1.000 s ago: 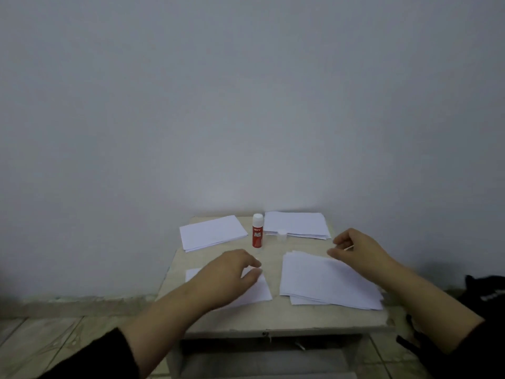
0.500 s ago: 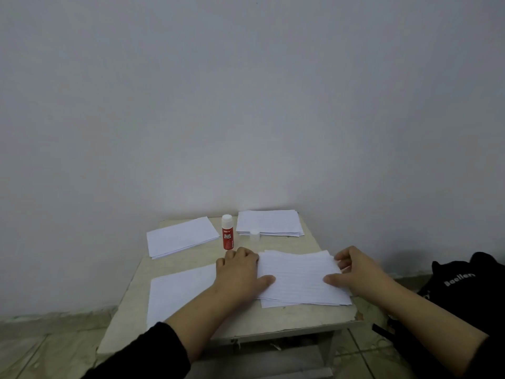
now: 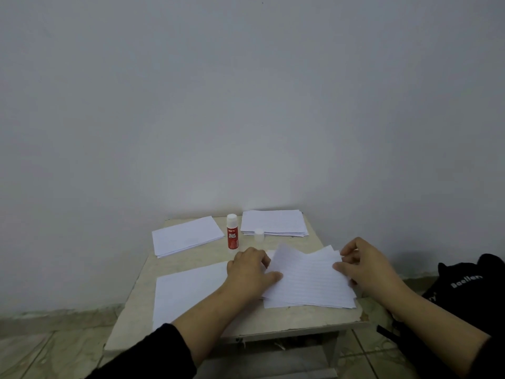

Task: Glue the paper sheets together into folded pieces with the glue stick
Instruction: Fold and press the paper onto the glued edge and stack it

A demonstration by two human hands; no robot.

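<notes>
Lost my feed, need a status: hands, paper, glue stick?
Left hand pressing flat on near paper stack. Right hand pinching top sheet's right edge, corner lifted. Glue stick upright, untouched, beyond the hands. Nothing blocking.

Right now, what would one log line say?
left hand: presses near paper stack | right hand: pinches top sheet's right edge | glue stick: upright, untouched

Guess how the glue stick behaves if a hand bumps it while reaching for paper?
The glue stick stands upright, tall and narrow, so it probably tips easily. Being round, it would likely roll on the table. Its cap seems to be off beside it, so paper might get smeared.
</notes>
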